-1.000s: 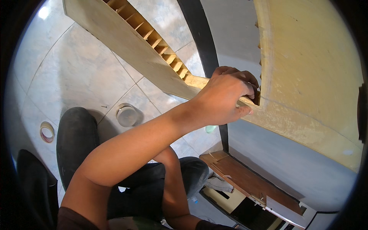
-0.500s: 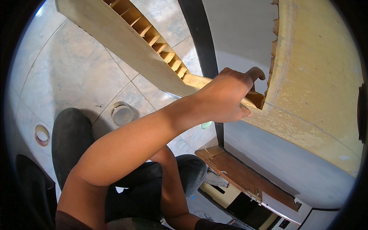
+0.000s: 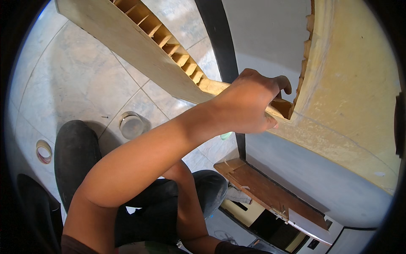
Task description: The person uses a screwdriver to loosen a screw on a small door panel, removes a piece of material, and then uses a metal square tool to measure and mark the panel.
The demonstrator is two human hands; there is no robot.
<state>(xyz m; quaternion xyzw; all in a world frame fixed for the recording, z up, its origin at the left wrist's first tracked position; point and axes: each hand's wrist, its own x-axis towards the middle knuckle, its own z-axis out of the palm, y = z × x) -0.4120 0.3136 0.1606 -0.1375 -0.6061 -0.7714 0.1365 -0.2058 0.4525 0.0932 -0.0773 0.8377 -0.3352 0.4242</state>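
Observation:
My left hand reaches across to the right. It is closed around the narrow lower bar of a large yellowish wooden frame, at the corner beside its wide panel. The thumb lies on the near face, and the fingers curl over toward the cut opening. Small wooden dividers line the inner edge of the frame's left arm. My right hand is low, close to my bent knee. My left forearm covers most of it, so its fingers are hidden.
On the tiled floor stand a round clear container and a roll of tape, with a small screw nearby. A brown wooden board leans by the pale wall at the lower right. A small green object shows under my wrist.
The view has shifted slightly, so the floor items and the frame's left arm appear a little further left. My left hand keeps its hold at the same corner.

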